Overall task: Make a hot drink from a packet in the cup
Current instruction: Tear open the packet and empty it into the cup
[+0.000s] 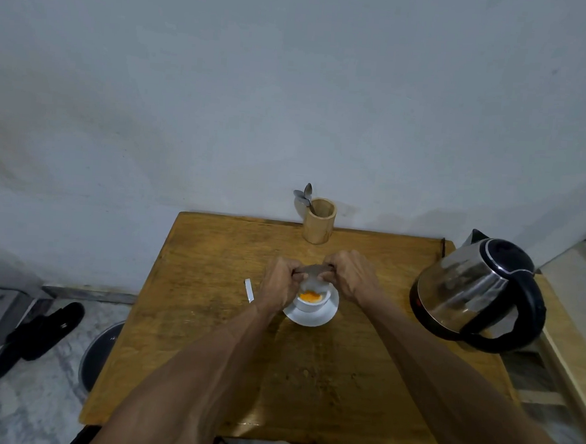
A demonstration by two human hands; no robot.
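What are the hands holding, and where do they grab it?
Both hands hold the packet over the cup. The left hand pinches its left end, the right hand pinches its right end.

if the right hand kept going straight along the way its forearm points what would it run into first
Probably the left hand. The right hand points up-left along its forearm, toward the packet both hands already grip above the cup. Farther back, slightly right of that line, stands the wooden holder; depth is unclear.
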